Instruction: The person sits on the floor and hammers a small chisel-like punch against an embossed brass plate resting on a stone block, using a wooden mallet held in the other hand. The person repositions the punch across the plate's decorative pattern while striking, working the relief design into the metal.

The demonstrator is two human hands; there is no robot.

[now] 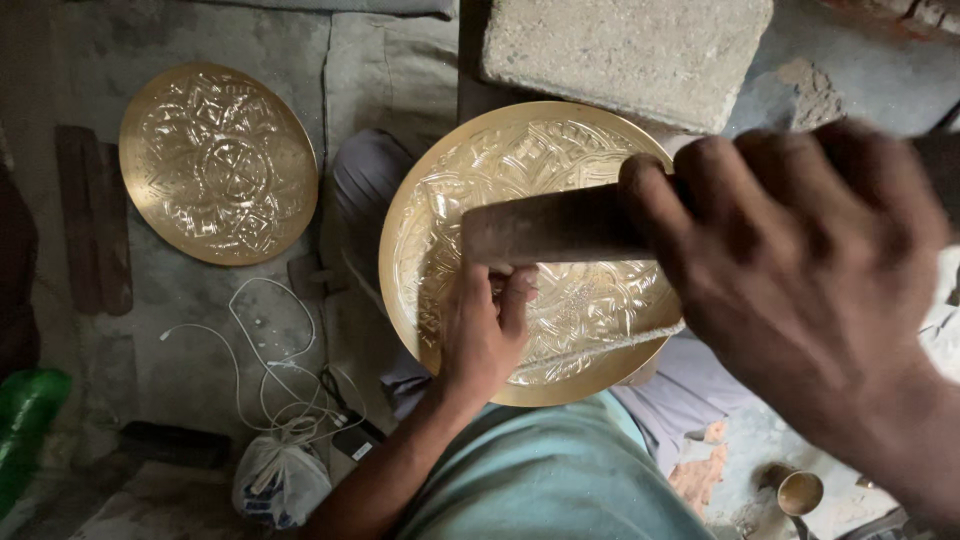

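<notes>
The right hand [800,270] is blurred; the hammer [550,228] head is perhaps hidden behind the left hand [485,330].

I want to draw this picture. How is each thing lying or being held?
Large round engraved brass plate: tilted on lap.
Dark wooden mallet: raised, gripped by right hand.
Left hand: pressed on plate; what it pinches is hidden.
Second engraved brass plate: flat on floor.
White cable: tangled.

Two golden brass plates, one [525,250] on the lap, one [218,163] aside, bear embossed floral-geometric patterns; the cable [265,375] is white.
</notes>
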